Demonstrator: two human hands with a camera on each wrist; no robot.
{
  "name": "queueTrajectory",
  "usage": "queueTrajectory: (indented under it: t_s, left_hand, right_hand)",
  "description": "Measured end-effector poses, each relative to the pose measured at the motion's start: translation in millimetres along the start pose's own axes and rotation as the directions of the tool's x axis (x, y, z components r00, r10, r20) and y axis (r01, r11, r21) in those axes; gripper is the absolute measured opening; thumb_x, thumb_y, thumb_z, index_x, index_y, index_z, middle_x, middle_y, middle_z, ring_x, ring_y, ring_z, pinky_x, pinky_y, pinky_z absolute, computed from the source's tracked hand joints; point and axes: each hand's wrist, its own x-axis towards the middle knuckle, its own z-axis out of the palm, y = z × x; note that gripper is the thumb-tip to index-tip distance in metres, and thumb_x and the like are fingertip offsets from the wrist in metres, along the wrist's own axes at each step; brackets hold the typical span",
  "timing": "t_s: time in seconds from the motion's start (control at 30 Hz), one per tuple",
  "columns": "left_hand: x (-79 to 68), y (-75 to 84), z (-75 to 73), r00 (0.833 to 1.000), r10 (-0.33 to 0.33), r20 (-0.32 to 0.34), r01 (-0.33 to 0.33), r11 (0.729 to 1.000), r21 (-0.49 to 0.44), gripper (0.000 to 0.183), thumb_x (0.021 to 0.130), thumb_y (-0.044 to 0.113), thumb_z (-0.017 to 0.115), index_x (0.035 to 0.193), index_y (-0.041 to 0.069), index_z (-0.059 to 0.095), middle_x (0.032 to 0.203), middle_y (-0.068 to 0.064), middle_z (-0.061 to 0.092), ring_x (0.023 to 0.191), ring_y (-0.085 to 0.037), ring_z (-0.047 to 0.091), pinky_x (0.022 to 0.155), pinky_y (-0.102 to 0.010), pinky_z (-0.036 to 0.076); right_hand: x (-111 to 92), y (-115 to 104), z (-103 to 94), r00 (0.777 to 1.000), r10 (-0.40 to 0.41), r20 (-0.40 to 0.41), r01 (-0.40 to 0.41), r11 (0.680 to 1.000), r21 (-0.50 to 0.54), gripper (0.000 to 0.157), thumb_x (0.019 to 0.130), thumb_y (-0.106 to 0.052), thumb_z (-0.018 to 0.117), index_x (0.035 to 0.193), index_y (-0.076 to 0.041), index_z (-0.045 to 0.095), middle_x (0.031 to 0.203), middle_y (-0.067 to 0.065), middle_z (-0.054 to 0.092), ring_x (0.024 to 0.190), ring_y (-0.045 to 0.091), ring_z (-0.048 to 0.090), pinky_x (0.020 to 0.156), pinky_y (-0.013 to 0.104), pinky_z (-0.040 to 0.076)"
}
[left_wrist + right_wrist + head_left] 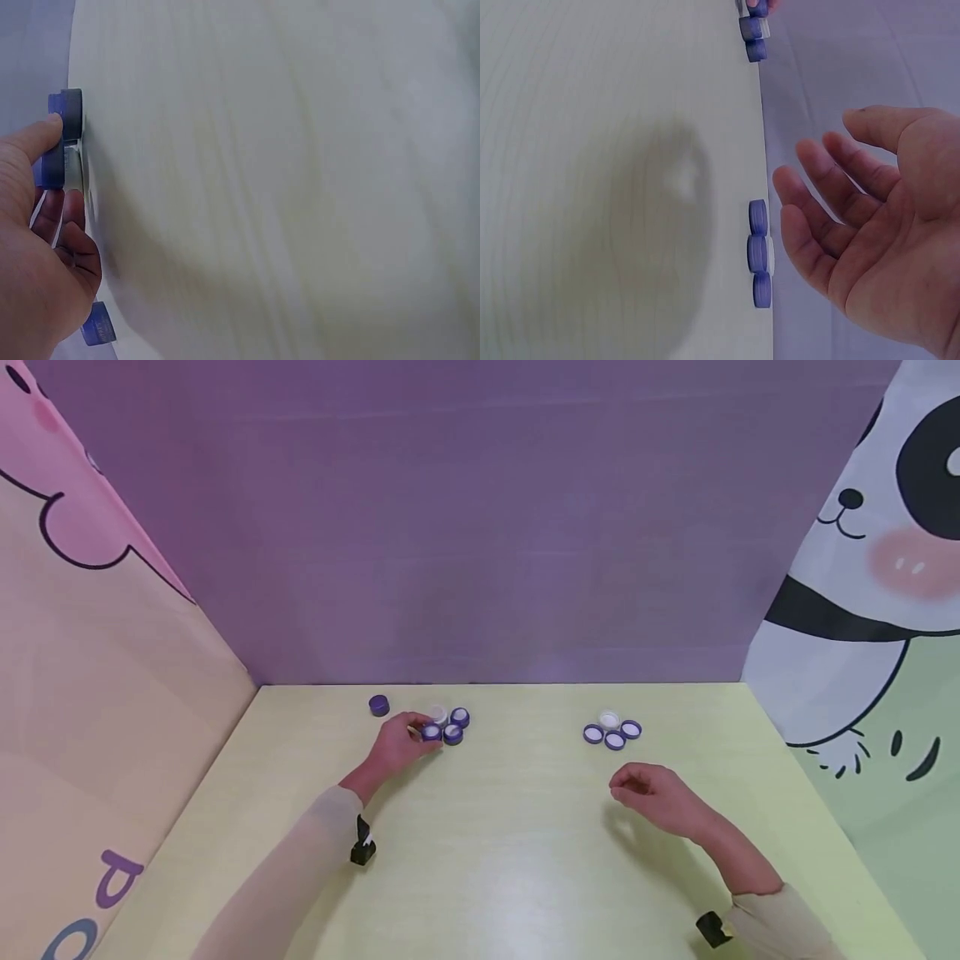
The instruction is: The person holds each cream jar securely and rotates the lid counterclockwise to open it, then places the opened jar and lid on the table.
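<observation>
My left hand (pixel 396 745) pinches a small round purple jar (pixel 431 732) with a pale top between thumb and fingers. The held jar (pixel 49 166) also shows in the left wrist view. It sits at the left of a close group with a white round piece (pixel 438 716), a second purple jar (pixel 453 734) and a third purple jar (pixel 460 717). Over the table, my right hand (pixel 660 797) hangs with loosely bent fingers and holds nothing. Beyond it lie a white cap (pixel 609 720) and several shallow purple caps (pixel 615 741) with white insides, close together.
A purple-topped round container (pixel 378 705) stands apart, behind my left hand. The pale wooden table (pixel 495 852) ends at a purple backdrop (pixel 487 543). Printed panels rise at the left (pixel 112 693) and right (pixel 885 693).
</observation>
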Motion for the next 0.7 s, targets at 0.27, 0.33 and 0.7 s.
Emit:
queueTrajectory:
  t_s: [0.27, 0.33, 0.7]
  left_hand:
    - [0.7, 0.2, 0.2, 1.000, -0.018, -0.006, 0.018, 1.000, -0.009, 0.041, 0.076, 0.012, 0.084, 0.111, -0.001, 0.067, 0.099, -0.012, 0.064, 0.087, -0.026, 0.060, 0.077, -0.037, 0.051]
    - [0.8, 0.0, 0.1, 1.000, -0.015, -0.008, 0.015, 1.000, -0.017, 0.041, 0.075, 0.011, 0.084, 0.110, -0.002, 0.067, 0.099, -0.013, 0.064, 0.087, -0.027, 0.060, 0.077, -0.037, 0.051]
    - [3.0, -4.0, 3.4, 1.000, -0.027, 0.000, 0.027, 0.999, -0.019, 0.041, 0.077, 0.012, 0.083, 0.112, -0.001, 0.065, 0.100, -0.013, 0.063, 0.088, -0.026, 0.060, 0.079, -0.037, 0.051]
  right_hand:
    - [-1.3, -3.6, -2.9, 1.000, -0.003, 0.007, 0.003, 1.000, -0.009, 0.014, 0.095, -0.015, 0.063, 0.100, -0.001, 0.065, 0.094, 0.012, 0.066, 0.085, 0.018, 0.060, 0.073, 0.028, 0.050]
    - [-1.8, -4.1, -2.7, 1.000, 0.005, 0.005, -0.004, 1.000, -0.011, 0.013, 0.095, -0.015, 0.064, 0.100, -0.002, 0.065, 0.094, 0.011, 0.066, 0.085, 0.017, 0.060, 0.073, 0.028, 0.050]
    - [-1.0, -4.2, -1.5, 1.000, -0.008, 0.023, 0.008, 1.000, 0.001, 0.013, 0.095, -0.015, 0.063, 0.101, -0.003, 0.064, 0.095, 0.009, 0.065, 0.086, 0.018, 0.059, 0.073, 0.028, 0.049]
